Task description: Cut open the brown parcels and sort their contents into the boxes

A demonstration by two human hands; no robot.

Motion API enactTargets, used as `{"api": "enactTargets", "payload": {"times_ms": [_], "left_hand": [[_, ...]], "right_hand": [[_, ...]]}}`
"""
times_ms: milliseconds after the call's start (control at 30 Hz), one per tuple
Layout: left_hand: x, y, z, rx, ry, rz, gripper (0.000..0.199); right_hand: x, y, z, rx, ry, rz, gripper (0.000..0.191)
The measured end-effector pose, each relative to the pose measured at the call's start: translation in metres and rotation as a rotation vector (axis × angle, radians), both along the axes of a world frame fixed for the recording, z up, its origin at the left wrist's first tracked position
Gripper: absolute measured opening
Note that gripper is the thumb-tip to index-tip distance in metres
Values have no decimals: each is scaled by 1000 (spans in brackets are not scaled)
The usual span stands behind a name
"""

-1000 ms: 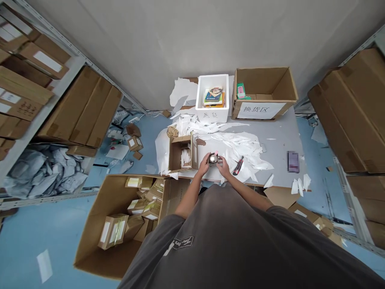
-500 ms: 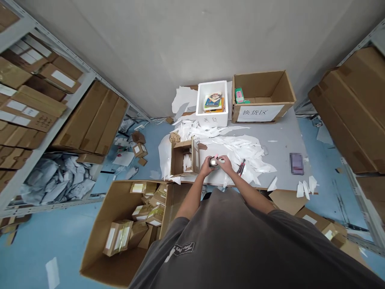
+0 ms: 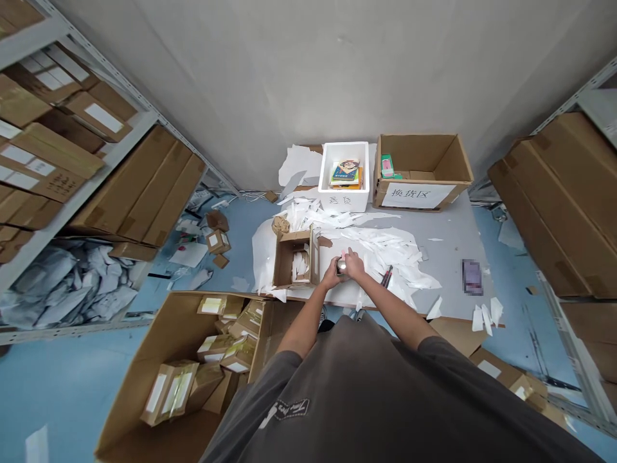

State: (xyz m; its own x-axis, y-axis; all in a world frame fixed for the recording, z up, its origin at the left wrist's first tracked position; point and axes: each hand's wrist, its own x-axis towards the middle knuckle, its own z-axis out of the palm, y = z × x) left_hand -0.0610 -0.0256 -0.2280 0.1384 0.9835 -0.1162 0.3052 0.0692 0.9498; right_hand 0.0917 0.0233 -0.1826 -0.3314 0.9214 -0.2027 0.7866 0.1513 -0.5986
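Observation:
Over the near edge of the table, my left hand point(image 3: 331, 275) is closed around the side of a small, round, shiny object point(image 3: 341, 265) with a dark rim and a bit of pink at its top. Its kind is too small to tell. My right hand point(image 3: 354, 265) is closed against the other side, fingers at the pink part. A red and black tool, perhaps a cutter point(image 3: 386, 276), lies right of my hands among torn white paper strips point(image 3: 393, 247). To the left stands an open cardboard box point(image 3: 284, 265) with white strips inside.
A white foam box point(image 3: 343, 202) with books and a labelled cardboard box point(image 3: 418, 193) stand at the table's back. A phone-like blurred item point(image 3: 472, 277) lies right. A large carton point(image 3: 130, 386) of small parcels is at my left. Loaded shelves point(image 3: 120, 154) flank both sides.
My right hand has closed in on the round object and covers more of it. The view has tilted slightly, so the table sits lower in the picture.

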Motion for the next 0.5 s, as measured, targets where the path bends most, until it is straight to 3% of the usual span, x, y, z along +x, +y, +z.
{"api": "enactTargets", "payload": {"times_ms": [100,200,367,500], "left_hand": [[-1,1,-3,3,48,8,101],[0,0,-6,-2,130,18,90],[5,-1,2,-1,173,23,88],[1,-1,34,13,175,47,123]], "right_hand": [[10,-9,5,-6,47,-26,49],[23,-13,25,6,75,-42,47],[42,3,84,100,153,7,54],[54,20,136,64,192,1,50]]}}
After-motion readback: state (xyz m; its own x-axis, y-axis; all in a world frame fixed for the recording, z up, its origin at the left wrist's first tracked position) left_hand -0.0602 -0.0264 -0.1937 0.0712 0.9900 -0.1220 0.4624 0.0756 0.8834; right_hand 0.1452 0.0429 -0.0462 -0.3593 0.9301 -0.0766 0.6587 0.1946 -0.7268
